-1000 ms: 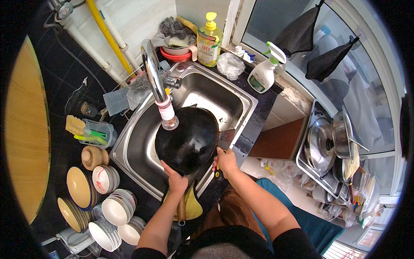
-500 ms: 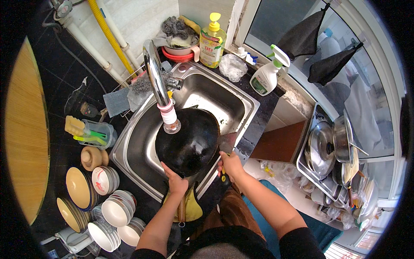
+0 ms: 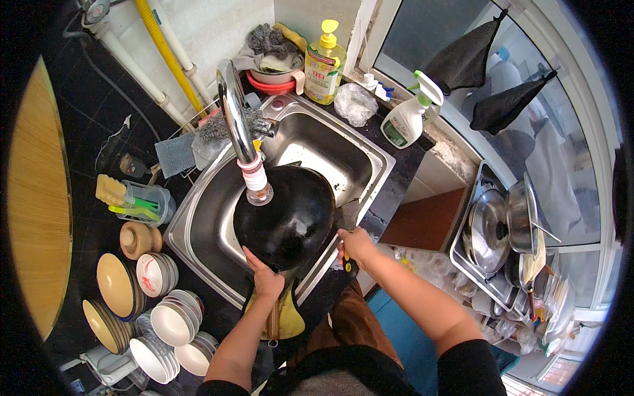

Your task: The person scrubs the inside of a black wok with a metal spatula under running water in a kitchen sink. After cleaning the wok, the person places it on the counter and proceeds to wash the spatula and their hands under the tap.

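Your left hand (image 3: 266, 280) curls over the near rim of the round black iron wok (image 3: 285, 214); your right hand (image 3: 355, 245) closes on its dark handle at the right edge; both grip, neither lies open. The wok sits tilted in the stainless steel sink (image 3: 317, 142), directly ahead of both hands, its handle running towards your right; the curved chrome tap (image 3: 239, 132) hangs over its glossy, wet-looking bowl.
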`<state>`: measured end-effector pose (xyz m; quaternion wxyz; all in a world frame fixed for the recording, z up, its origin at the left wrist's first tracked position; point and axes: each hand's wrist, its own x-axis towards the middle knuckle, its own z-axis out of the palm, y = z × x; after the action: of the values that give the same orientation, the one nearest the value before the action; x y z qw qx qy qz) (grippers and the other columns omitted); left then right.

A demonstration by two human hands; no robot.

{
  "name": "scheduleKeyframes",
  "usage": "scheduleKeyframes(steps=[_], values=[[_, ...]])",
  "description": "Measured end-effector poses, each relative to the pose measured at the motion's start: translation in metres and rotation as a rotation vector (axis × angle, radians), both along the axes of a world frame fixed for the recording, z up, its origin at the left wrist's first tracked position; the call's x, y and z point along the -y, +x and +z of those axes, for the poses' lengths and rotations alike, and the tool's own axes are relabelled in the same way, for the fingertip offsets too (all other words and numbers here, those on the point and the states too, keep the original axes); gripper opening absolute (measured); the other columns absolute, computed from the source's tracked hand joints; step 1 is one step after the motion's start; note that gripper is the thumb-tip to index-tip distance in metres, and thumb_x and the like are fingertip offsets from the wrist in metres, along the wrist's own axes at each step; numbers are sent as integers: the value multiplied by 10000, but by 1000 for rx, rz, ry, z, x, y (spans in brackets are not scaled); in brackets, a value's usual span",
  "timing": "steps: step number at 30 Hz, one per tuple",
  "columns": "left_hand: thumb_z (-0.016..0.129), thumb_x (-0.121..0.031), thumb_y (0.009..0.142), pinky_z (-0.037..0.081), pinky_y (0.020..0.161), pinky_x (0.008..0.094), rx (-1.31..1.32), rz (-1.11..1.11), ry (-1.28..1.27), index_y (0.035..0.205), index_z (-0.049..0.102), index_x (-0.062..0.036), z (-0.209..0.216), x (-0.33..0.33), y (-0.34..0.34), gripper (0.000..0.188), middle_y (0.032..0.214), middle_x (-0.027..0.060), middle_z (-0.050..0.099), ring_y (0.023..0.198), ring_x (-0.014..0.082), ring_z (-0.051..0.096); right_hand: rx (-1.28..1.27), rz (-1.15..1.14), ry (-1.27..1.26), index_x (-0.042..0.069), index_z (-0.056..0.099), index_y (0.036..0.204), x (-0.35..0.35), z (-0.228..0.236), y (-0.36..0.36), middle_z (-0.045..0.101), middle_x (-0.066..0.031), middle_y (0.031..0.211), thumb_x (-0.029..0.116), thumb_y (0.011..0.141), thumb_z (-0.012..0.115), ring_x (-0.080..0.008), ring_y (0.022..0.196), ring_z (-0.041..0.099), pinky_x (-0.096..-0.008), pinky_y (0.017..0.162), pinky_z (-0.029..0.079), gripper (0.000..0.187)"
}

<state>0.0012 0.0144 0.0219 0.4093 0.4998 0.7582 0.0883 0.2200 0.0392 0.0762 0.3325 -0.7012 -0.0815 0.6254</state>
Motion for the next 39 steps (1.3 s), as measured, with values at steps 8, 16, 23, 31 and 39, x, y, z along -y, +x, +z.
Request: scheduleKeyframes(steps=[8,16,23,31,39], values=[[534,67,618,440,811,401,5,13,58,1317,-200,-114,-11,2,-3,1030,1370,274,63,962,436,497,31,114,15,-33,375,935,-15,7,8,433,-74,537,150,875,464,-166,384,432,-322,335,394,212],[542,49,631,433,826,397,60,1,25,1311,-220,-125,-3,1,0,1036,1354,302,90,965,436,498,16,44,-25,-51,374,896,-43,-11,13,442,-73,561,159,878,458,-165,371,437,-320,329,403,227],[540,53,624,432,819,408,46,27,-11,1316,-211,-137,-11,1,-4,1039,1360,291,90,965,445,493,65,211,15,-29,352,948,-20,1,16,432,-83,535,139,870,454,-186,358,431,-340,323,391,211],[536,64,626,442,782,406,39,22,-1,1321,-207,-142,1,2,1,1038,1378,263,43,953,428,506,162,288,-40,-48,352,962,-37,-14,26,434,-89,539,147,867,446,-196,366,460,-347,316,395,237],[526,84,615,459,701,399,48,-29,69,1318,-210,-107,2,0,5,1035,1385,254,31,854,407,544,172,456,-54,-70,435,661,-71,-22,34,453,-122,479,155,876,456,-234,350,460,-368,333,402,312]])
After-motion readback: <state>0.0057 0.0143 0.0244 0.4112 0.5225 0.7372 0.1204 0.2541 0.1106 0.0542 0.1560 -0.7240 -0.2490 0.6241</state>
